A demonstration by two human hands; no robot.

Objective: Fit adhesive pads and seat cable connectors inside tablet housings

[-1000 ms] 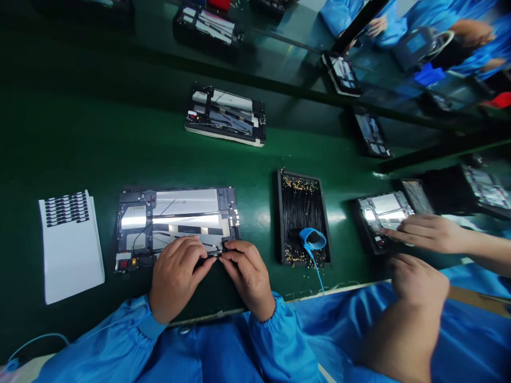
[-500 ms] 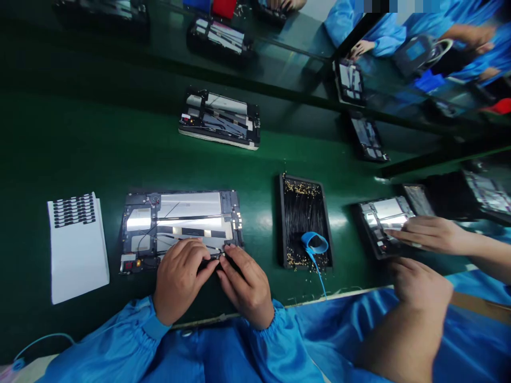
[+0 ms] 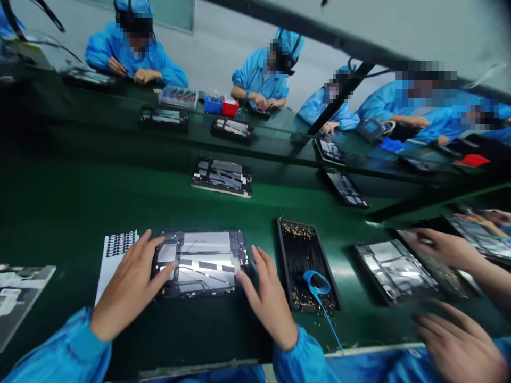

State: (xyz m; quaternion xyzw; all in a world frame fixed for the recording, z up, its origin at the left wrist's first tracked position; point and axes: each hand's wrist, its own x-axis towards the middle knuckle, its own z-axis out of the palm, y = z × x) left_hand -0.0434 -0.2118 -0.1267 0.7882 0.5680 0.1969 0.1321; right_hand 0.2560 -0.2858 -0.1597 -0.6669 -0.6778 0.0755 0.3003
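On the green bench [image 3: 191,340], right in front of the wearer, sits an opened-up tablet [image 3: 205,243], guts facing up and lying flat by the look of it. Neither grip is clenched: the left hand [image 3: 125,284] is spread over one end, and the right hand [image 3: 273,300] is open, thumb by the opposite end. Can't tell how hard either one presses, if at all.

What would worry me is that thumb or a fingertip hooking a thin dark wire [image 3: 194,283] and pulling it out of place. Left sleeve [image 3: 85,340] could also drag the white sheet [image 3: 107,268] of black stickers beside the tablet.

Then there's the black tray [image 3: 329,274] of gold-tipped leads [image 3: 301,252], with a blue strap [image 3: 319,291] lying in it. Tug its cord and leads could scatter, maybe even into the bare internals.
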